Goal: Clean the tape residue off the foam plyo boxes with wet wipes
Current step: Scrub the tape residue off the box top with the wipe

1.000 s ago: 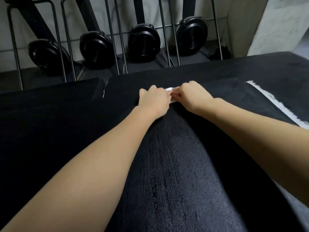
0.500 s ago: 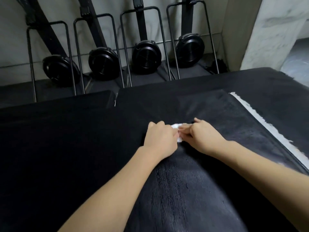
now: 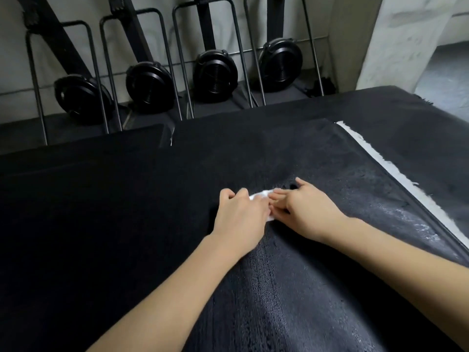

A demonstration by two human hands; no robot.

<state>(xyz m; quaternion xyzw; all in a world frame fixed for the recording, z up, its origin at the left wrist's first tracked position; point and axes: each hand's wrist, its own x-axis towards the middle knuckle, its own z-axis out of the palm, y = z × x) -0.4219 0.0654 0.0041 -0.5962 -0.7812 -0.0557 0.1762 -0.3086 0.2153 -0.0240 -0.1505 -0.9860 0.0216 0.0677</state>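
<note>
A black foam plyo box point(image 3: 291, 153) fills the foreground, and its top gleams wet in a streak running toward me. A crumpled white wet wipe point(image 3: 261, 194) lies on it between my hands. My left hand point(image 3: 241, 217) grips the wipe's left side with curled fingers. The fingers of my right hand point(image 3: 308, 212) lie flat on the wipe's right side, thumb spread away. A ragged white strip of tape residue point(image 3: 380, 161) runs along the box's right edge, with faint white smears point(image 3: 418, 224) beside it.
A second black box point(image 3: 76, 158) butts against the left side. Behind the boxes, several black rowing machines point(image 3: 215, 74) stand upright against the pale wall in metal frames. A light concrete pillar point(image 3: 406, 41) rises at the back right.
Both hands have dragged the wipe from near the box's far edge toward me, leaving a wet track. My right thumb has lifted off the wipe. My head has tilted up.
</note>
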